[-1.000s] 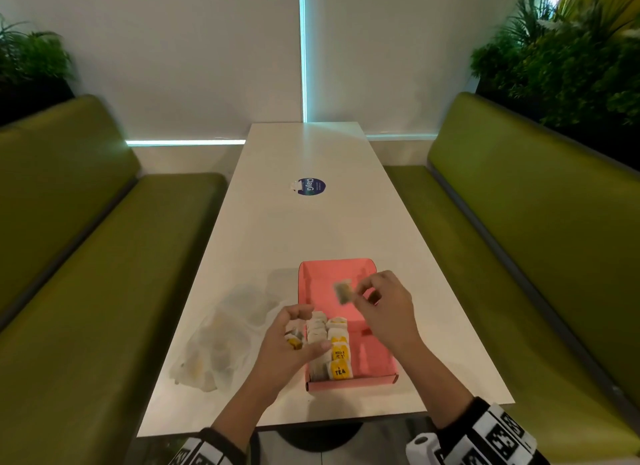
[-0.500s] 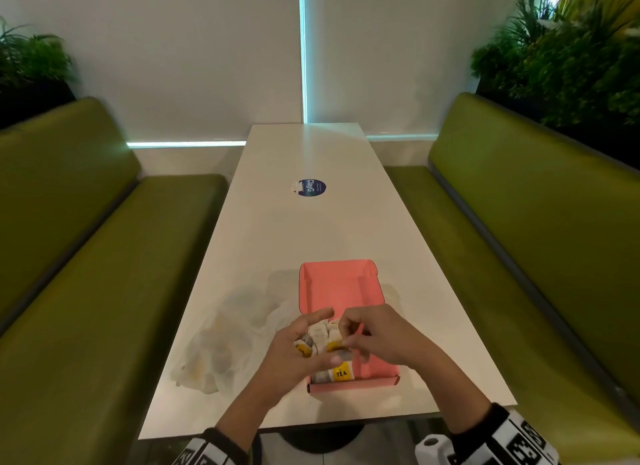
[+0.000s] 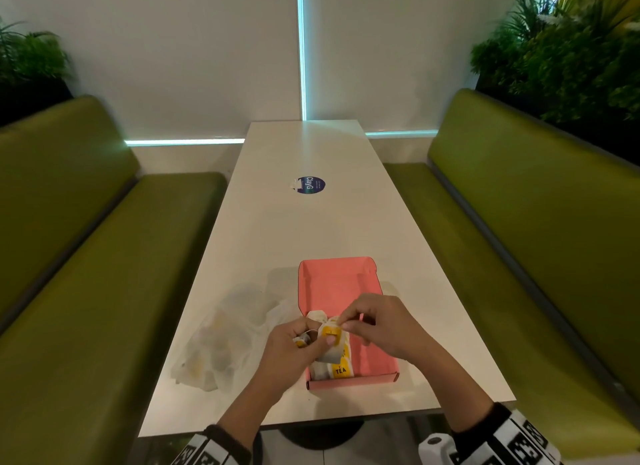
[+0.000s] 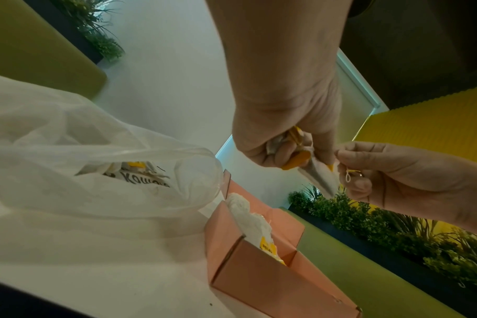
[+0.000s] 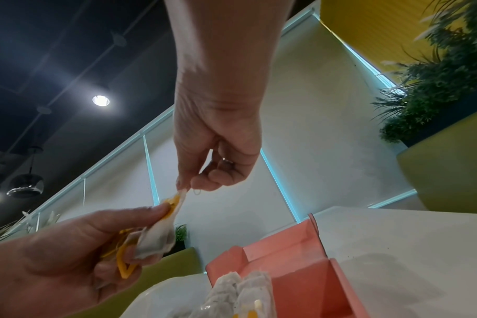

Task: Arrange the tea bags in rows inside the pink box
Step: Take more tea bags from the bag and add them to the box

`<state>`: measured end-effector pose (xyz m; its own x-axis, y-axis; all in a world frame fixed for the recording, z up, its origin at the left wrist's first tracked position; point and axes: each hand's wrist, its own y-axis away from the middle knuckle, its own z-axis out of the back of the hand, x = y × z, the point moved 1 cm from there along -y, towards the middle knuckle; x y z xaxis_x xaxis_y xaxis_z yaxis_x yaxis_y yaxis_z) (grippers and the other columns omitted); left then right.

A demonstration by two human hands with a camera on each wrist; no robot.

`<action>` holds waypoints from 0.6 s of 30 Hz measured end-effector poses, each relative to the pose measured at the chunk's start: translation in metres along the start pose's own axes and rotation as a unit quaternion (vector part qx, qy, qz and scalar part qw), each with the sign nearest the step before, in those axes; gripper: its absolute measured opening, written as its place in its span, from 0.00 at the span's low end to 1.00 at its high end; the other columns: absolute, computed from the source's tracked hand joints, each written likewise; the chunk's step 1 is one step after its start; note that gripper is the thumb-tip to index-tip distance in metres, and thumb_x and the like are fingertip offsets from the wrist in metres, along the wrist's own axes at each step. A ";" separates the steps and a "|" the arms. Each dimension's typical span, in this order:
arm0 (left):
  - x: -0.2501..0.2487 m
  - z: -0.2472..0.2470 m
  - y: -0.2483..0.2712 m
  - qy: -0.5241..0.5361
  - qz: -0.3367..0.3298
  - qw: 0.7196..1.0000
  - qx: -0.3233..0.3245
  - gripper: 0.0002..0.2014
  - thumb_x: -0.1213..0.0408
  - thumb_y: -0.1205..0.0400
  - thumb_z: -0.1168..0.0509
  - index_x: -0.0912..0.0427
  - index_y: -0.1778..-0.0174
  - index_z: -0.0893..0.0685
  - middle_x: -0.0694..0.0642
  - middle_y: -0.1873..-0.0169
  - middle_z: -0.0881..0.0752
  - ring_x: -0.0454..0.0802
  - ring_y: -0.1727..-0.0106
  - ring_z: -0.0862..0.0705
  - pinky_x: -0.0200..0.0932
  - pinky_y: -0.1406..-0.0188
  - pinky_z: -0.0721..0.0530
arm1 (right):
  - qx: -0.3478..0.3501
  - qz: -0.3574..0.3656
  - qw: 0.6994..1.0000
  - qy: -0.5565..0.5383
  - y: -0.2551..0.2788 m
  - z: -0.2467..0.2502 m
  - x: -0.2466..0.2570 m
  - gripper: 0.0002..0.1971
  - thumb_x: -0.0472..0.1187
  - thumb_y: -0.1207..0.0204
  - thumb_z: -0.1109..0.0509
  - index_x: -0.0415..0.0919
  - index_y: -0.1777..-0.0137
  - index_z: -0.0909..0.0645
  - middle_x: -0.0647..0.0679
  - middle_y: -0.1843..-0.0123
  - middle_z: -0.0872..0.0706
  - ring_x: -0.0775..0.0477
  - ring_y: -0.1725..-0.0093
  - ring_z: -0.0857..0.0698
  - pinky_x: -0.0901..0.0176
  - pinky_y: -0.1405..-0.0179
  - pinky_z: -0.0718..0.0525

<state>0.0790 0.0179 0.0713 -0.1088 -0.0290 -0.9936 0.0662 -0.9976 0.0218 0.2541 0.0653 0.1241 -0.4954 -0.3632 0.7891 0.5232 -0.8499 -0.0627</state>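
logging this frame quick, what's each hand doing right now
Left hand: closed, gripping a small bunch of tea bags.
Right hand: closed, pinching the top of one of those bags.

Looked like a café or office canteen booth, not a home. Long white bench (image 3: 311, 229) ran btwn two olive-green padded seats (image 3: 540, 201), one each side, w/ matching backrests. Planter boxes w/ leafy greenery (image 3: 568, 49) sat behind both backrests. Round dark-blue branded sticker (image 3: 310, 185) was stuck on the bench top. Back wall was white panels edged w/ cyan light strips (image 3: 302, 49). Right wrist view showed a dark open ceiling w/ a recessed spotlight (image 5: 100, 100) & a hanging pendant lamp (image 5: 25, 182); yellow wall panel (image 4: 428, 127) up high.
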 end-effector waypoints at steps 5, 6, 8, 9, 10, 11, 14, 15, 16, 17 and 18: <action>0.002 0.002 -0.001 -0.029 0.002 0.999 -0.029 0.03 0.68 0.29 0.24 0.57 0.66 0.10 0.50 0.70 0.13 0.39 0.67 0.19 0.33 0.66 0.22 | 0.073 -0.035 0.996 0.044 0.003 0.004 -0.002 0.03 0.37 0.22 0.30 0.43 0.54 0.15 0.61 0.61 0.21 0.73 0.69 0.21 0.77 0.64 0.24; 0.003 0.002 0.000 -0.035 0.003 0.999 -0.025 0.04 0.68 0.29 0.23 0.55 0.67 0.10 0.50 0.70 0.13 0.39 0.66 0.18 0.33 0.65 0.21 | 0.092 -0.040 0.994 0.048 0.004 0.003 -0.002 0.03 0.38 0.22 0.30 0.45 0.55 0.16 0.62 0.61 0.20 0.72 0.70 0.21 0.77 0.64 0.24; 0.003 0.001 0.000 -0.053 0.005 0.998 -0.023 0.06 0.67 0.30 0.23 0.52 0.68 0.10 0.49 0.69 0.12 0.37 0.66 0.18 0.31 0.65 0.21 | 0.122 -0.059 0.991 0.022 0.006 0.003 -0.003 0.03 0.36 0.23 0.30 0.44 0.55 0.16 0.60 0.63 0.19 0.65 0.74 0.20 0.74 0.66 0.22; 0.004 0.000 0.000 -0.062 0.006 0.998 -0.025 0.05 0.67 0.29 0.23 0.52 0.67 0.11 0.49 0.69 0.12 0.36 0.65 0.18 0.29 0.65 0.21 | 0.137 -0.070 0.988 0.008 0.008 0.003 -0.003 0.03 0.35 0.23 0.30 0.41 0.53 0.14 0.58 0.64 0.18 0.62 0.75 0.21 0.72 0.67 0.21; 0.005 -0.001 0.000 -0.071 0.009 0.997 -0.030 0.04 0.66 0.29 0.23 0.53 0.66 0.11 0.49 0.68 0.12 0.36 0.64 0.18 0.28 0.64 0.22 | 0.154 -0.077 0.985 0.003 0.009 0.002 -0.003 0.05 0.34 0.24 0.29 0.39 0.51 0.14 0.56 0.64 0.17 0.60 0.75 0.21 0.71 0.67 0.20; 0.006 -0.001 -0.001 -0.076 0.010 0.996 -0.037 0.04 0.66 0.30 0.23 0.54 0.65 0.11 0.49 0.66 0.12 0.37 0.62 0.18 0.29 0.62 0.22 | 0.168 -0.082 0.982 0.009 0.010 0.002 -0.003 0.06 0.34 0.24 0.29 0.38 0.49 0.14 0.53 0.63 0.16 0.58 0.75 0.21 0.70 0.67 0.20; 0.010 -0.001 -0.002 -0.085 -0.006 0.995 -0.051 0.05 0.64 0.30 0.22 0.55 0.64 0.12 0.50 0.61 0.12 0.44 0.54 0.16 0.38 0.53 0.19 | 0.183 -0.080 0.979 0.046 0.010 0.001 -0.002 0.07 0.39 0.22 0.30 0.37 0.50 0.13 0.56 0.60 0.19 0.55 0.70 0.20 0.73 0.66 0.22; 0.009 -0.001 -0.002 -0.098 -0.015 0.994 -0.055 0.05 0.63 0.30 0.22 0.54 0.65 0.12 0.50 0.62 0.12 0.45 0.54 0.16 0.41 0.52 0.18 | 0.180 -0.084 0.978 0.057 0.009 0.000 -0.002 0.09 0.42 0.21 0.31 0.37 0.52 0.13 0.58 0.60 0.22 0.55 0.69 0.20 0.72 0.65 0.23; 0.008 -0.001 -0.001 -0.111 -0.025 0.992 -0.058 0.04 0.62 0.29 0.23 0.53 0.65 0.12 0.49 0.63 0.11 0.44 0.55 0.15 0.42 0.52 0.18 | 0.172 -0.093 0.979 0.064 0.008 -0.001 -0.002 0.12 0.45 0.21 0.32 0.38 0.55 0.12 0.57 0.61 0.23 0.55 0.68 0.20 0.72 0.64 0.24; 0.007 -0.001 0.000 -0.122 -0.036 0.990 -0.063 0.03 0.62 0.28 0.23 0.52 0.66 0.12 0.47 0.65 0.11 0.43 0.57 0.15 0.42 0.53 0.18 | 0.157 -0.107 0.979 0.067 0.008 -0.002 -0.001 0.14 0.47 0.20 0.33 0.40 0.59 0.11 0.56 0.62 0.24 0.57 0.68 0.21 0.72 0.64 0.25; 0.006 -0.002 0.000 -0.131 -0.048 0.988 -0.070 0.03 0.62 0.28 0.24 0.51 0.66 0.11 0.46 0.66 0.11 0.43 0.58 0.15 0.41 0.54 0.18 | 0.134 -0.122 0.981 0.070 0.007 -0.002 -0.001 0.17 0.49 0.19 0.35 0.42 0.64 0.12 0.54 0.62 0.24 0.58 0.69 0.22 0.71 0.64 0.26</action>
<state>0.0801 0.0178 0.0649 -0.3727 0.0309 -0.9274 0.1773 -0.9787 -0.1038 0.2569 0.0590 0.1213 -0.7090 -0.2257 0.6681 0.5312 -0.7941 0.2955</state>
